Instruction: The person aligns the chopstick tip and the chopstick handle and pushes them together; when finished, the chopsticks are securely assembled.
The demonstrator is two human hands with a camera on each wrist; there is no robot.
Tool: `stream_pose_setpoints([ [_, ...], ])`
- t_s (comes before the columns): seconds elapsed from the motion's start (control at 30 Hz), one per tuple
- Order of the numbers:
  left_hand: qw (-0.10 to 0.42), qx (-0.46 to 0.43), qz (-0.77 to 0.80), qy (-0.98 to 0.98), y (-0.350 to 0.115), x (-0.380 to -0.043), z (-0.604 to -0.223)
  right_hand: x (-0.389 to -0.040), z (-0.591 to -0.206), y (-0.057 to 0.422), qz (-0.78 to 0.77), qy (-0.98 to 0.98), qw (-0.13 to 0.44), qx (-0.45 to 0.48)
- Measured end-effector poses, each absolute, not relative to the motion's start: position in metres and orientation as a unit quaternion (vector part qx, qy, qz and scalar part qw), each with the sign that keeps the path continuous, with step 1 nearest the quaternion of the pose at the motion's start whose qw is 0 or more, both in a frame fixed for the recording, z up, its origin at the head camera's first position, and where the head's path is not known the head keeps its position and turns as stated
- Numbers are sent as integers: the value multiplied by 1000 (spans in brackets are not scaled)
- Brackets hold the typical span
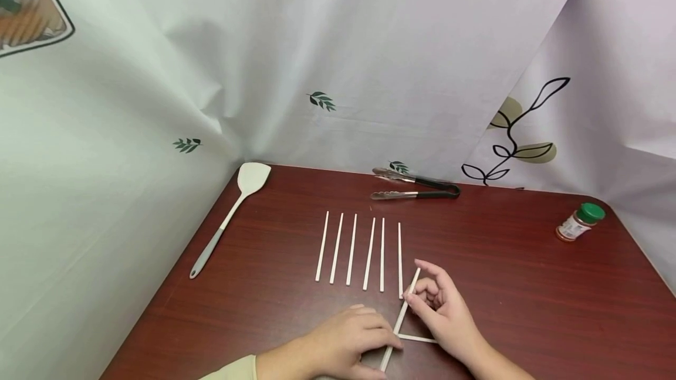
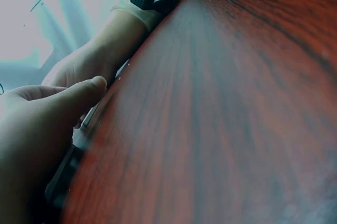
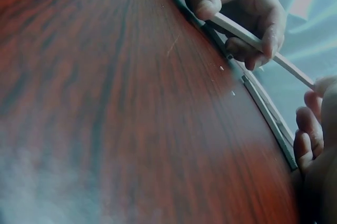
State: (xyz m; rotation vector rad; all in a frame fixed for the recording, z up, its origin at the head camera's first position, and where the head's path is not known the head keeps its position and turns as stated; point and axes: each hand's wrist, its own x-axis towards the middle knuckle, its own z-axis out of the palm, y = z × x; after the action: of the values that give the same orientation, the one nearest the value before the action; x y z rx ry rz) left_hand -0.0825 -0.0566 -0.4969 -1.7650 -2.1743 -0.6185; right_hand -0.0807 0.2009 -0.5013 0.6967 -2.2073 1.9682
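Note:
Near the front of the table, both hands hold one white chopstick, slanted between them. My left hand grips its near end, thumb and fingers on either side in the right wrist view. With thumb and index finger, my right hand pinches the far end, its other fingers curled. Another chopstick lies crosswise below the right hand, partly hidden by it. Beyond the hands, several white chopsticks are laid out side by side in a row. The left wrist view shows the left hand but hides the chopstick's grip.
On the left of the dark red table lies a white spatula with a grey handle. Metal tongs with black grips lie at the back edge. A green-capped spice jar stands at the back right. Printed cloth hangs behind.

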Motion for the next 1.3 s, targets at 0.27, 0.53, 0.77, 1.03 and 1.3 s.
stream_pose_setpoints([
  [0.27,158,-607,-195,-754,-53,-81,-497,-80,-500,201,619,-745,63,240],
  [0.53,186,-604,-186,-752,-48,-79,-495,-83,-498,198,582,-759,108,272],
  [0.77,197,-601,-188,-751,-44,-77,-495,-93,-499,192,558,-764,192,260],
  [1.03,186,-571,-257,-757,-47,-76,-497,-107,-502,183,559,-766,211,236],
  [1.3,197,-560,-286,-752,-49,-78,-498,-108,-507,187,575,-757,227,212],
])
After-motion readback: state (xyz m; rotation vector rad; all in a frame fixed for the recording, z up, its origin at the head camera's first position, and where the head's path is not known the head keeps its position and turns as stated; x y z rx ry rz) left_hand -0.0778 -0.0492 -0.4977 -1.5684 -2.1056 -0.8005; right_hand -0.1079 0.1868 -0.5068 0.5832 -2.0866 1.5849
